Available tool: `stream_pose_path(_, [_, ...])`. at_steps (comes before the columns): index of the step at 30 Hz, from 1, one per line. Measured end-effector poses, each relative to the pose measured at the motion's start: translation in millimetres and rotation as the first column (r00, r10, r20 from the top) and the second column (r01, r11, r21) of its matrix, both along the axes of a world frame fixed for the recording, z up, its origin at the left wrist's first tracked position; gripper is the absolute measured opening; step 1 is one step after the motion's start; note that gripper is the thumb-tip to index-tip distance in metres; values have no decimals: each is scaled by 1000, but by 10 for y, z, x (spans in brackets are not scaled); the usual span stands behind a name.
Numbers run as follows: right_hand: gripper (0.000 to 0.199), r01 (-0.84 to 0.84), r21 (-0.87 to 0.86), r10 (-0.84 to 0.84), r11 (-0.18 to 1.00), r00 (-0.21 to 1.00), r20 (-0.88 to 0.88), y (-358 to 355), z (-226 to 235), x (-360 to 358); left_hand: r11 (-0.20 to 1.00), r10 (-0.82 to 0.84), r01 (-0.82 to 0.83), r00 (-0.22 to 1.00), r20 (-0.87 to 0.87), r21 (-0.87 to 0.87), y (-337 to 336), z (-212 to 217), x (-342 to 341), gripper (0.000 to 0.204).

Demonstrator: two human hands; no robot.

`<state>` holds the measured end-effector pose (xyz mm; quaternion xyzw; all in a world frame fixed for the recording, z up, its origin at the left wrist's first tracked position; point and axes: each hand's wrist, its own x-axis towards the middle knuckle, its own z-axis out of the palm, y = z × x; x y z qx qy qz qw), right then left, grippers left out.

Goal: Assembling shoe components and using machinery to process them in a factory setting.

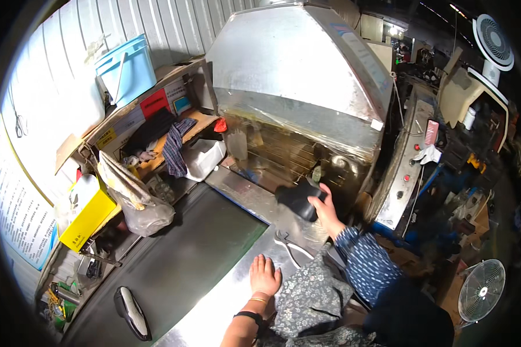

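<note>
Gripping a black shoe piece, our right hand has its fingers closed round it, held at the mouth of the steel hooded machine. Head view: our left hand lies flat, fingers spread, on the steel worktable, holding nothing. Metal pliers lie just beside it; black shoe sole sits well apart, lower left.

Left hand flat, palm down, fingers together; right hand extended forward, fingers curled in a grip.
</note>
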<state>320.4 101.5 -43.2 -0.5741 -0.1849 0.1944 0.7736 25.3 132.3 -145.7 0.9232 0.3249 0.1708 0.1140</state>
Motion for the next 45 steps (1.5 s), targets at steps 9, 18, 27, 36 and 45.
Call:
stream_pose_path(9, [29,-747,-446,868,492,460,187,-289,-320,-896,1000,7,-7,1000,-5,9,-37,29,7,62])
stream_pose_path(18, [18,-50,-466,144,883,975,168,-3253,-15,-400,999,-43,43,999,-5,9,-61,-11,0,59])
stream_pose_path(27, [57,717,-696,-269,-37,664,698,-5051,-161,-122,999,-40,39,998,42,24,-80,-92,-27,57])
stream_pose_path(36, [38,417,-876,-527,242,815,242,-5242,-720,642,998,-45,42,997,64,48,-85,-124,-27,55])
stream_pose_path(45, [17,399,-763,-711,509,694,-112,-5388,-1031,885,997,-44,41,997,58,66,-95,-113,-30,54])
